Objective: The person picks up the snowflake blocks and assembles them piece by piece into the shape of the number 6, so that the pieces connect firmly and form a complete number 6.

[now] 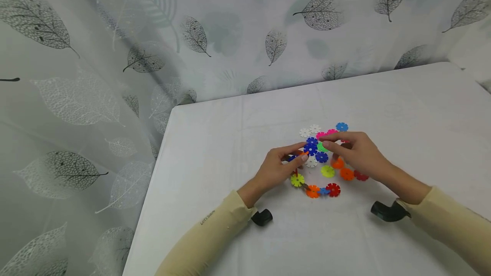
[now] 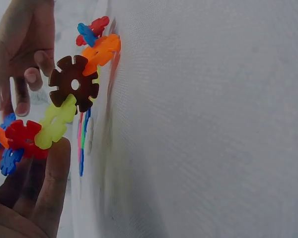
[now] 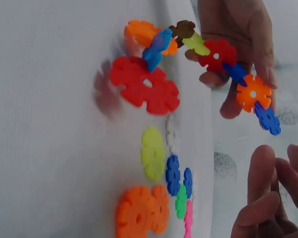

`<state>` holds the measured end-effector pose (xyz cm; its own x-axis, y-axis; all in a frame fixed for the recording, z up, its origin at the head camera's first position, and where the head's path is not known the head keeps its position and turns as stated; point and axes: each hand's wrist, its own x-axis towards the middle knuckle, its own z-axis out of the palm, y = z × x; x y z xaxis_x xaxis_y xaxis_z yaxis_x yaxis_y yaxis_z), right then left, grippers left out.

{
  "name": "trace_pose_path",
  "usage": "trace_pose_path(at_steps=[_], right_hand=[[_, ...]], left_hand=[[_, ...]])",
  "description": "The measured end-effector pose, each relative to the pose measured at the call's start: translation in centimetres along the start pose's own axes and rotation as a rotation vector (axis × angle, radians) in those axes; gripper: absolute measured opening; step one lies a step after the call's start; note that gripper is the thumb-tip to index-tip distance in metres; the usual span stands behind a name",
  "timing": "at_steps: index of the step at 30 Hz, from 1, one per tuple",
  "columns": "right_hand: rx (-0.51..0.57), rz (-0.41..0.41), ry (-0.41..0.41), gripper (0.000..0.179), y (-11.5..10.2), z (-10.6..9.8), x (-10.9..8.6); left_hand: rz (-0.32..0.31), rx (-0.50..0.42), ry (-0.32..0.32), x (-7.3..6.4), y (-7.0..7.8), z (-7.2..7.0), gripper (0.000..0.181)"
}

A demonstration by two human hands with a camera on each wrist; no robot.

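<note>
A chain of linked notched plastic discs hangs from my left hand (image 1: 274,167), which pinches it near its blue and orange upper end. Along the chain come a red disc (image 2: 24,138), a yellow disc (image 2: 56,121), a brown disc (image 2: 73,83) and an orange disc (image 2: 103,52). A light blue disc (image 3: 157,48) and a red disc (image 3: 145,85) form its lower end, down by the table. Close to the chain's blue end disc (image 3: 268,119), my right hand (image 1: 358,152) hovers with bent fingers. In the right wrist view a gap separates them, and nothing shows between its fingers.
Loose discs lie on the white-covered table (image 1: 207,152) around and beneath the hands: white (image 1: 305,133), pink (image 1: 332,132), light blue (image 1: 342,127), yellow (image 1: 327,171), orange (image 1: 347,174) and red (image 1: 361,176). A leaf-patterned curtain (image 1: 238,33) hangs behind the table.
</note>
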<state>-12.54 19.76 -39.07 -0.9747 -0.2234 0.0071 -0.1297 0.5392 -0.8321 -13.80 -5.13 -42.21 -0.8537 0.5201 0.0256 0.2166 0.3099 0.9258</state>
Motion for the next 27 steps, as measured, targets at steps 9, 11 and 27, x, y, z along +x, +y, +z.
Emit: trace_pose_path(at_steps=[9, 11, 27], right_hand=[[0.022, 0.026, 0.135, 0.048, 1.2, -1.8, -0.5], [0.013, 0.035, 0.159, 0.051, 1.6, -2.3, -0.5], [-0.095, 0.182, 0.188, 0.059, 5.5, -7.6, -1.1]], left_hand=[[-0.014, -0.065, 0.036, 0.1, -0.4, 0.0, 0.047], [-0.025, -0.074, 0.043, 0.2, -0.5, 0.0, 0.046], [-0.085, -0.152, 0.057, 0.1, -0.4, -0.2, 0.047]])
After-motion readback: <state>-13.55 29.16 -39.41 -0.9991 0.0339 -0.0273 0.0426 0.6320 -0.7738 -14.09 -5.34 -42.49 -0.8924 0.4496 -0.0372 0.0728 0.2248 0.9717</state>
